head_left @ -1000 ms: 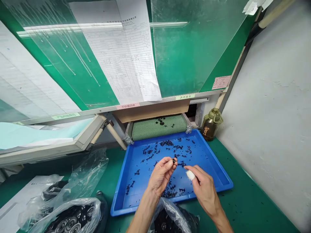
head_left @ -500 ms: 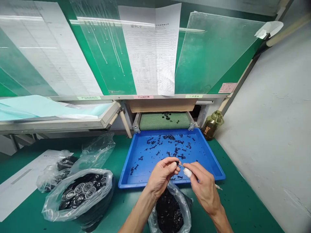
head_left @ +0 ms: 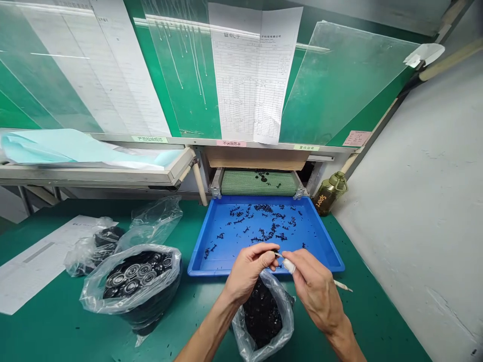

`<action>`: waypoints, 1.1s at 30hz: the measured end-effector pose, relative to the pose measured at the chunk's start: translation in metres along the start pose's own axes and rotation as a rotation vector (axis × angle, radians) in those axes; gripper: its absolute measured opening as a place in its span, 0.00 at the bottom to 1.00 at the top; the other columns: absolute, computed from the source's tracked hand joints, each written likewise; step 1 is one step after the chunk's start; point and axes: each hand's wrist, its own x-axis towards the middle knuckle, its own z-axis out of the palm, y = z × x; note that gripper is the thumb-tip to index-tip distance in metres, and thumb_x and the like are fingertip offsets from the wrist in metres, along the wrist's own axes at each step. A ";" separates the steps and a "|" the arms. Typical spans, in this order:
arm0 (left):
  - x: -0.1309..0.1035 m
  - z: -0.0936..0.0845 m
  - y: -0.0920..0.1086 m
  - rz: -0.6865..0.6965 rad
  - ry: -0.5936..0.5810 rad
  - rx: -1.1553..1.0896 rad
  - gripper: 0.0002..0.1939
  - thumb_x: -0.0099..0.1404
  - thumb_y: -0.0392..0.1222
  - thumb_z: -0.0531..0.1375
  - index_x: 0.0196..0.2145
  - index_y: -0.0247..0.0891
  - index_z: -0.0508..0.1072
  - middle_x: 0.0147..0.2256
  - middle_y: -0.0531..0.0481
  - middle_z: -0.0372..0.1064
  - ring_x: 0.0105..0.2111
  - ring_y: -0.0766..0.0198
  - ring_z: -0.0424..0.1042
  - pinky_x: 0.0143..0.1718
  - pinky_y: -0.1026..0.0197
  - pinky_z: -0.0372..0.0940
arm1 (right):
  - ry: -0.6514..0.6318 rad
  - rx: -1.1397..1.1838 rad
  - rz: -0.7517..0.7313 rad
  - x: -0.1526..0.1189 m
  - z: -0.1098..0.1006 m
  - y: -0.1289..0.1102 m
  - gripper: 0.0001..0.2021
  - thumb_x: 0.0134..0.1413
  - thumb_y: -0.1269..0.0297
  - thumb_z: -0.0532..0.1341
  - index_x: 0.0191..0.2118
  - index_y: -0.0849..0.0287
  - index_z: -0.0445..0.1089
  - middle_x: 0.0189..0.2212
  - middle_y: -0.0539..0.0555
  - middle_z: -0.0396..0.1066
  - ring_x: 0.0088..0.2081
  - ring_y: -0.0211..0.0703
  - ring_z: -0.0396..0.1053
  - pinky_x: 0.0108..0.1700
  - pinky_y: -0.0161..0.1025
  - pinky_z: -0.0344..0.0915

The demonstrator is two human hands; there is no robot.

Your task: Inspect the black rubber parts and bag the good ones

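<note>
Small black part (head_left: 275, 252): pinched in the left fingertips, above the near edge of the blue tray (head_left: 196, 251); its outline is mostly hidden.
Left hand (head_left: 245, 275): thumb and fingers closed lightly on the part.
Right hand (head_left: 317, 292): grasping a thin tool (head_left: 278, 255), its tip at the part; a white wrap (head_left: 289, 265) shows at a digit. A pale rod end (head_left: 342, 285) juts out right of the hand, probably the same tool.
Weight: the part looks very light, so finger force matters more than lifting strength.
Feel: probably firm plastic or rubber, which I cannot tell; smooth faces could slip or spin.
Part grip: by its outer edge, leaving the side facing the tool free.
Tool grip: along the shaft, close to the tip; it looks slender, so sideways force might bend it.
Near bag (head_left: 287, 314): soft clear plastic on the table (head_left: 204, 317), holding black pieces.
Left bag (head_left: 92, 300): holds black ringed discs; its limp rim would fold if pulled.
</note>
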 end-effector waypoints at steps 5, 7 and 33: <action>0.000 0.001 -0.001 0.013 0.025 -0.009 0.10 0.52 0.37 0.66 0.35 0.35 0.77 0.25 0.51 0.72 0.26 0.66 0.69 0.31 0.64 0.62 | 0.043 -0.047 0.052 -0.002 0.009 -0.006 0.16 0.62 0.72 0.45 0.48 0.61 0.67 0.34 0.57 0.68 0.37 0.43 0.66 0.39 0.39 0.64; 0.000 0.001 -0.002 0.020 0.025 -0.011 0.09 0.53 0.37 0.66 0.34 0.35 0.76 0.24 0.51 0.72 0.26 0.66 0.68 0.32 0.64 0.63 | 0.046 -0.064 0.079 -0.003 0.014 -0.008 0.17 0.62 0.73 0.45 0.48 0.61 0.67 0.34 0.57 0.67 0.37 0.43 0.65 0.40 0.39 0.63; 0.057 -0.045 -0.049 -0.140 0.153 -0.055 0.17 0.51 0.43 0.68 0.39 0.33 0.76 0.28 0.48 0.72 0.27 0.67 0.68 0.34 0.63 0.62 | -0.241 0.419 0.599 0.020 0.087 0.063 0.16 0.54 0.70 0.45 0.41 0.59 0.68 0.23 0.48 0.68 0.20 0.34 0.61 0.23 0.30 0.55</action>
